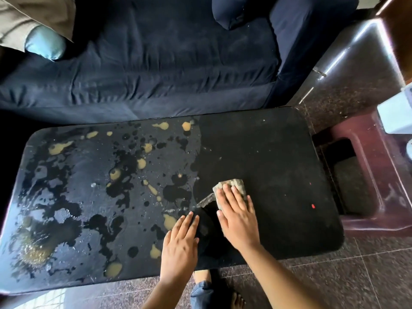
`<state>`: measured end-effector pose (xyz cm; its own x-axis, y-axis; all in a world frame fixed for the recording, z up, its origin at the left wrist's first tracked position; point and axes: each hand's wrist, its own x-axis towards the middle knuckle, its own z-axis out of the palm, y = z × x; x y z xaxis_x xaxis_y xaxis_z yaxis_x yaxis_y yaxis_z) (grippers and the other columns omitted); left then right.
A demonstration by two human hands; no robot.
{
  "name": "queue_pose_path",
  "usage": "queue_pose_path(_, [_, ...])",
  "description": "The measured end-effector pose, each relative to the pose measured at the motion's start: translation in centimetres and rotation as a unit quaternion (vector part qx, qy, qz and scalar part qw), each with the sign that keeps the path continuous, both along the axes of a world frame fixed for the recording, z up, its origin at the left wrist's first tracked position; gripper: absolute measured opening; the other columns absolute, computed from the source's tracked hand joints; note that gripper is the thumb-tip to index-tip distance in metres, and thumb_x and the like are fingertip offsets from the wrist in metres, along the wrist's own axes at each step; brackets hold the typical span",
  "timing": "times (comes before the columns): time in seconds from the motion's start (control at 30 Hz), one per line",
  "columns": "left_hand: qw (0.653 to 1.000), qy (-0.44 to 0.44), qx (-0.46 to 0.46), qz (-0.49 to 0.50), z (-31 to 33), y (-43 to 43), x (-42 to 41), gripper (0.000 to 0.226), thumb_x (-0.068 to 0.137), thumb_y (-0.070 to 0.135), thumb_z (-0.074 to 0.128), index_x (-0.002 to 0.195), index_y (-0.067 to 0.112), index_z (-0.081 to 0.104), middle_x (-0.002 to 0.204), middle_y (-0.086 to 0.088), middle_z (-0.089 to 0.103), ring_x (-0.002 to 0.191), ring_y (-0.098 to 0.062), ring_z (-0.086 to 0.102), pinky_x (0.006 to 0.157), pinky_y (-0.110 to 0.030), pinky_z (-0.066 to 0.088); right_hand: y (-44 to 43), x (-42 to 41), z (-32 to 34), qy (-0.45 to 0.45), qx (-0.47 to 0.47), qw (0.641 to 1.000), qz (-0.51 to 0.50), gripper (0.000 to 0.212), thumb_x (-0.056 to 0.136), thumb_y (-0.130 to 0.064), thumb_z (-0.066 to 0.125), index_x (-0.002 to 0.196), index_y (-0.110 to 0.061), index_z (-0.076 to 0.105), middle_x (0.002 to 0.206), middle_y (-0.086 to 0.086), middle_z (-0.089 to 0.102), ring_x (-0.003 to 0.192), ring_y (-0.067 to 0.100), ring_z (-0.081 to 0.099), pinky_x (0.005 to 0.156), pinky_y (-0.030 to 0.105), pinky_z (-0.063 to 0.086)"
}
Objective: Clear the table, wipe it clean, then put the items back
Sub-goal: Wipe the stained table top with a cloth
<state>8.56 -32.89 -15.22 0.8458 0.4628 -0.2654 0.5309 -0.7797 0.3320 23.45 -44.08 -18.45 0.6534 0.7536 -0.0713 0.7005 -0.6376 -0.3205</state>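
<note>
A low black table (278,152) fills the middle of the head view. Its left half is wet, with dark puddles and several yellowish blobs (116,173); its right half looks dry and matte. A folded grey cloth (234,185) lies on the table near the centre. My right hand (237,216) presses flat on the cloth, fingers straight. Just to its left, my left hand (180,244) lies flat on the tabletop, fingers straight, holding nothing. No other items stand on the table.
A dark blue sofa (156,63) runs along the table's far side, with a light blue cushion (44,44) at its left. A maroon plastic stool (365,175) stands right of the table. My feet (236,301) show on the tiled floor below.
</note>
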Motion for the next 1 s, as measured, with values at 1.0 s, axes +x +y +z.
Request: queue_pose_path(1.0, [0.999, 0.052, -0.002, 0.005, 0.6, -0.8, 0.4, 0.059, 0.097, 0.028, 0.046, 0.150, 0.024, 0.021, 0.158, 0.008, 0.013, 0.145, -0.011, 0.014, 0.116, -0.028, 0.014, -9.5, -4.3, -0.4, -0.057, -0.045, 0.963, 0.260, 0.063, 0.092, -0.044, 0.040, 0.150, -0.034, 0.018, 0.152, -0.010, 0.032, 0.141, 0.011, 0.028, 0.109, 0.047, 0.029])
